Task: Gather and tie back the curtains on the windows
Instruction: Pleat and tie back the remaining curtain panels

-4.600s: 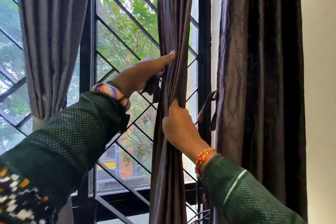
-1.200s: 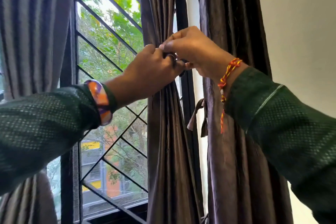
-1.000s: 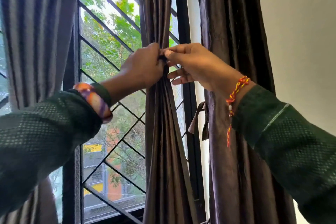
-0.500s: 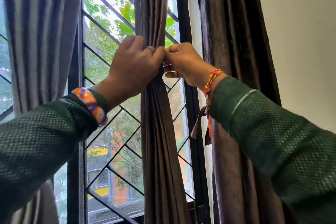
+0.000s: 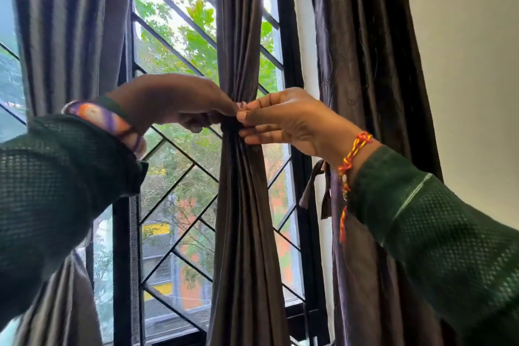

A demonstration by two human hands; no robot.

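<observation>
A dark brown curtain hangs gathered into a narrow bundle in front of the window. A dark tie cinches it at mid height. My left hand comes in from the left and pinches the tie at the bundle's front. My right hand meets it from the right, thumb and forefinger pinching the same tie while the other fingers lie against the folds. The fingertips of both hands touch.
Another brown curtain hangs at the right with its loose tie strap dangling. A grey curtain hangs at the left. A black diagonal window grille stands behind, and a plain wall is on the right.
Both hands have stayed at the cinched point of the middle curtain. My left hand has gone from a fist round the bundle to a fingertip pinch at the tie.
</observation>
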